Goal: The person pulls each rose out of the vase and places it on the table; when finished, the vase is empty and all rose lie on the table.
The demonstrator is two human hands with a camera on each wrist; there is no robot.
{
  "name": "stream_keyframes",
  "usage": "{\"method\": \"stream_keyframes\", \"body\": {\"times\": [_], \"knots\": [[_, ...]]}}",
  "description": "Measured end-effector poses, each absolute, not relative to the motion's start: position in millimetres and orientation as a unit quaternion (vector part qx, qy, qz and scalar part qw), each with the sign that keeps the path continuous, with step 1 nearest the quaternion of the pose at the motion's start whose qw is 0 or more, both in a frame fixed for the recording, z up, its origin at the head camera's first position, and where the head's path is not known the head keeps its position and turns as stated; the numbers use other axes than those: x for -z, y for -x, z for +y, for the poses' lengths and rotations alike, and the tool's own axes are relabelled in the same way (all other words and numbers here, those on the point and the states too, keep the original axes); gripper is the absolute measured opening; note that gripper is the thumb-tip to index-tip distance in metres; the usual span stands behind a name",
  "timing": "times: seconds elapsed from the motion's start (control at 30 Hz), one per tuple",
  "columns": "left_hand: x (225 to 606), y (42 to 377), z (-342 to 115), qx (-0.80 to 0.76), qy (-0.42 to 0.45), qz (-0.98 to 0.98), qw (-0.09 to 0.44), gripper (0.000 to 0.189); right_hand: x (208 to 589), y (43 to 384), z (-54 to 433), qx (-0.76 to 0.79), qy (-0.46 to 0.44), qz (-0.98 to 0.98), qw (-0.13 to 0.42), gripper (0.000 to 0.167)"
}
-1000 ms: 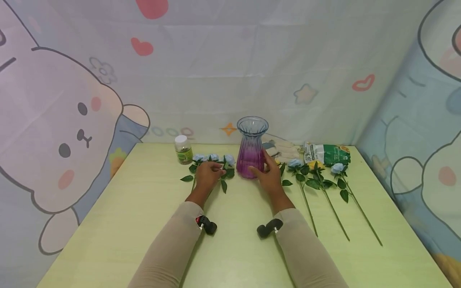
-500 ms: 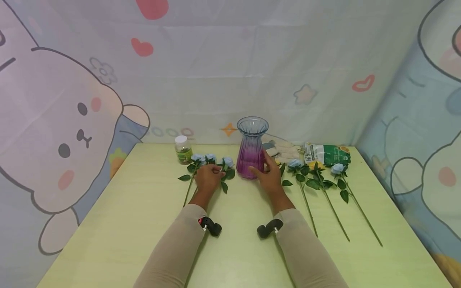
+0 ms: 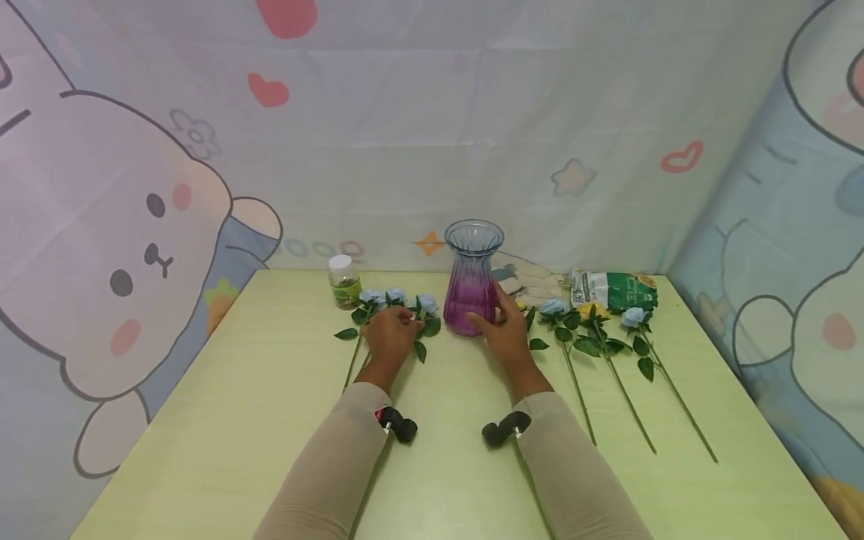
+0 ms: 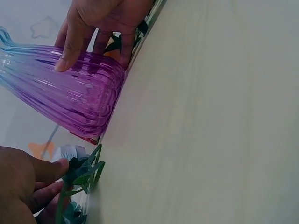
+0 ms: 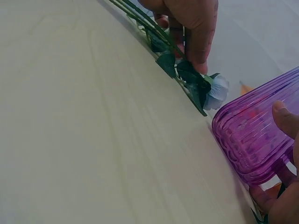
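Note:
In the head view a ribbed glass vase (image 3: pixel 469 289), blue above and purple below, stands upright at the back of the table. My right hand (image 3: pixel 506 330) holds its lower right side, thumb in front and fingers round it. To the vase's left my left hand (image 3: pixel 389 334) pinches a blue artificial rose (image 3: pixel 427 303) just under the bloom. The left wrist view shows that thumb and fingers on the rose's green stem (image 4: pixel 60 203). Two more blue roses (image 3: pixel 371 295) lie beside the hand, their stems partly hidden by it.
On the right lie two blue roses (image 3: pixel 633 316) and a yellow rose (image 3: pixel 592 311), with long stems towards the front. Behind them are a green-and-white packet (image 3: pixel 624 291) and pale gloves (image 3: pixel 529 279). A white-lidded jar (image 3: pixel 344 282) stands at the back left.
My left hand has shifted slightly right and towards me, and the blue roses at its left show more of their stems. The right hand and the vase stay put.

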State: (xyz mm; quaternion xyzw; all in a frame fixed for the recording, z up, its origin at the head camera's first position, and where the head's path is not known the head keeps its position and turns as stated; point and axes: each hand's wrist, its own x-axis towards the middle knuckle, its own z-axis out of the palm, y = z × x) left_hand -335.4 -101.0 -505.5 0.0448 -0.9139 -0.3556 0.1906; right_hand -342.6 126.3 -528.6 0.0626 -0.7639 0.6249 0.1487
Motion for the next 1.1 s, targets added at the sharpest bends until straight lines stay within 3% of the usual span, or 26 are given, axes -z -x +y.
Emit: {"method": "stream_keyframes", "body": {"times": [0.37, 0.7, 1.1], "knots": [[491.9, 318.6, -120.4, 0.319, -0.051, -0.926, 0.193, 0.045, 526.4, 337.9, 125.9, -0.629, -0.075, -0.757, 0.161, 0.088], [483.9, 294.6, -161.4, 0.271, -0.055, -0.954, 0.12, 0.083, 515.5, 317.5, 126.0, -0.598, -0.046, -0.774, 0.204, 0.084], [482.2, 273.6, -182.6, 0.214, -0.019, -0.975, 0.061, 0.106, 483.1, 294.8, 149.0, -0.646, -0.015, -0.752, 0.13, 0.077]]}}
